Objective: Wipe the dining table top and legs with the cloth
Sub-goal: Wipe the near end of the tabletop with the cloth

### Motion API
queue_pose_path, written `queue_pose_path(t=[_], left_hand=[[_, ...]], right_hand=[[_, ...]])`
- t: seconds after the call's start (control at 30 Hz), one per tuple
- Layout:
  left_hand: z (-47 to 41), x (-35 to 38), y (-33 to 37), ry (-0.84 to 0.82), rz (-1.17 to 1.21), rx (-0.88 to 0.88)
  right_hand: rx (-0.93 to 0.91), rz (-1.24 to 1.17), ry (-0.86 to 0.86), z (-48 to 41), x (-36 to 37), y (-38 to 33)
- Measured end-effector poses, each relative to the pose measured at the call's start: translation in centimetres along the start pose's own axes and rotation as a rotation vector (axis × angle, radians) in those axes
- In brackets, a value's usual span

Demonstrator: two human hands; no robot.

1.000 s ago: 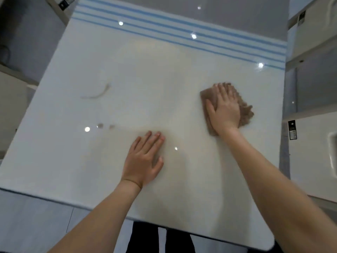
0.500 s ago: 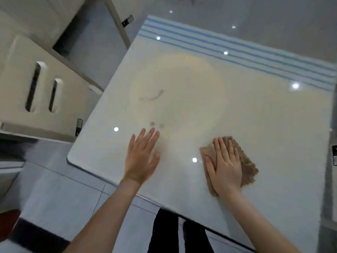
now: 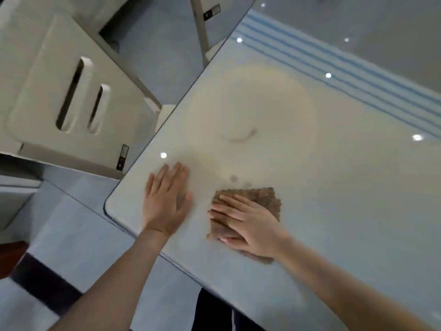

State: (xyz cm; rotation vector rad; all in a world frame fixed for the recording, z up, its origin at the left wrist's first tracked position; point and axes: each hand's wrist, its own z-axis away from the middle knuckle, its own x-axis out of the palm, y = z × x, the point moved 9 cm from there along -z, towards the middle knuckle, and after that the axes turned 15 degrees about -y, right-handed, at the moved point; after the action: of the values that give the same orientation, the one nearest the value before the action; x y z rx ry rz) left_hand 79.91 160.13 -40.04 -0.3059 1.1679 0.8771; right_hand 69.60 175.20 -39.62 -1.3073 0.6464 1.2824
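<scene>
The glossy white dining table top (image 3: pixel 334 187) fills the right of the view, with blue stripes along its far edge. A brown textured cloth (image 3: pixel 260 198) lies flat near the table's near left corner. My right hand (image 3: pixel 248 223) presses flat on the cloth, fingers pointing left. My left hand (image 3: pixel 167 201) rests palm down on the bare table just left of the cloth, fingers spread. A curved smear (image 3: pixel 241 137) and small spots (image 3: pixel 233 179) mark the top beyond the cloth. The table legs are hidden.
A pale chair (image 3: pixel 71 91) with two slots in its back stands left of the table. A second chair's frame (image 3: pixel 202 25) stands at the far left corner. Grey tiled floor (image 3: pixel 71 235) and my dark trouser legs (image 3: pixel 210 311) show below the near edge.
My right hand has slid the cloth from the right side toward the near left corner and turned its fingers leftward. My left hand shifted left on the top. The view swung left.
</scene>
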Motion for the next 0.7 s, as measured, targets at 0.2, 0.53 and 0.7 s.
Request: queue_pose_path(t=[0.2,0.53,0.7], left_hand=[[0.0,-0.5,0.0,0.058,0.042,0.011],[-0.2,-0.9,-0.2,0.062,0.069,0.038],[-0.1,-0.4,-0.2,0.031,0.069,0.030]], right_hand=[[0.607,-0.133,0.239,3.3,-8.8,24.2],[1.025,-0.282,0.380,-7.2,-12.5,27.0],[0.341,-0.093,0.149,-4.7,-3.9,5.5]])
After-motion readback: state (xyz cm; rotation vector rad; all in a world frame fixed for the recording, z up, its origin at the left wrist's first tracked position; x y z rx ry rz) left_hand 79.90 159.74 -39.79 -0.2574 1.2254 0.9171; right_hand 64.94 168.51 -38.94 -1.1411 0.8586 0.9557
